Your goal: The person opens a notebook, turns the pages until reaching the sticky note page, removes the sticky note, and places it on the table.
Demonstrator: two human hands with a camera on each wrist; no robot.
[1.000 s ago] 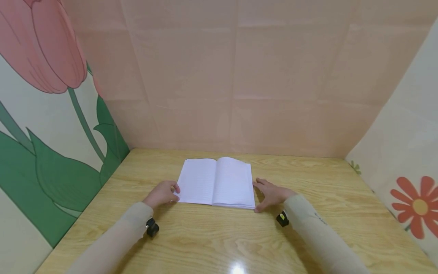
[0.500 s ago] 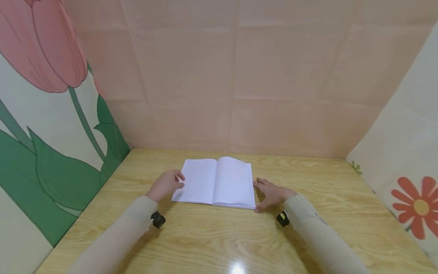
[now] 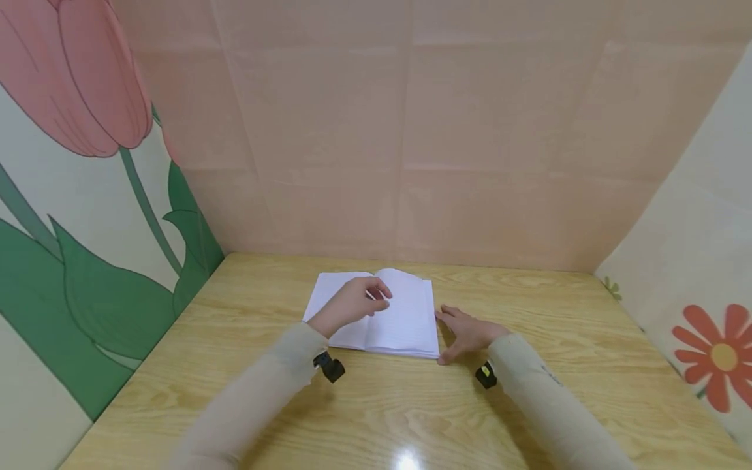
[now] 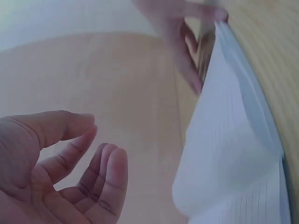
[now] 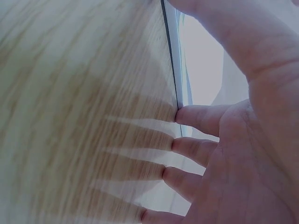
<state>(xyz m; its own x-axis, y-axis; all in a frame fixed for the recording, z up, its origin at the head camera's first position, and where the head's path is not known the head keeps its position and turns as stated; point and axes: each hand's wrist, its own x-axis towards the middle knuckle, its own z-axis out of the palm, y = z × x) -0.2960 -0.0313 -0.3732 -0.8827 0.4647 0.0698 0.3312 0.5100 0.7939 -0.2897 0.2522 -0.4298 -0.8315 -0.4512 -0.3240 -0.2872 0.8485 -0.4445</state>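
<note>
An open notebook with white lined pages lies on the table. Above its middle fold hovers my left hand, hiding part of the left page. In the left wrist view, the left hand has its thumb and index finger close together, with nothing seen between them, and the other fingers loosely bent. My right hand rests at the notebook's right edge, thumb near the lower corner. The right wrist view shows the spread fingers of the right hand touching the tabletop along the notebook's edge.
The wooden table reaches back to a pink cloth backdrop. A tulip-printed panel stands at the left and a flower-printed one at the right. Small black wrist cameras sit under both sleeves.
My left hand has left the notebook's lower left corner, lifted, and moved right to above the fold. The right hand has stayed at the right edge.
</note>
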